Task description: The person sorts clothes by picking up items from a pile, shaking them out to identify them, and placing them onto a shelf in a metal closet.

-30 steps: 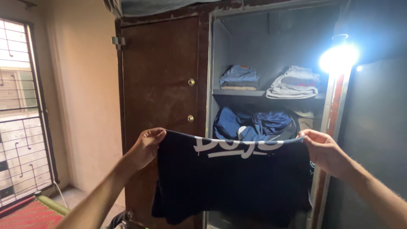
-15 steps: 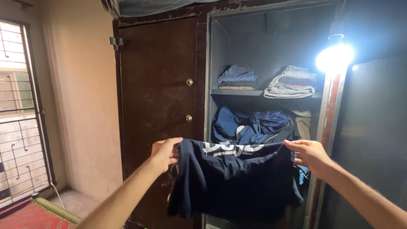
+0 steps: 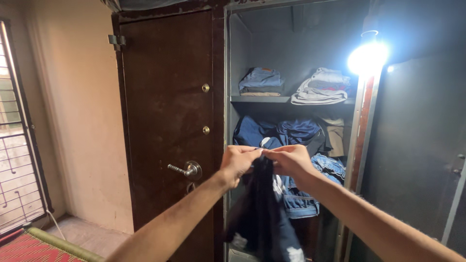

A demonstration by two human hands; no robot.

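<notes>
Hands meet at chest height before an open metal wardrobe (image 3: 361, 145) — the left hand (image 3: 238, 162) and right hand (image 3: 290, 160) touch fingertip to fingertip, each grip pinching the top edge of a dark navy garment (image 3: 264, 213) that hangs folded lengthwise below them. Behind it, the lower shelf holds a heap of blue clothes (image 3: 286, 133); the upper shelf (image 3: 286, 99) carries folded stacks. Just left stands a brown door (image 3: 165, 121) with a metal lever handle (image 3: 187, 170).
</notes>
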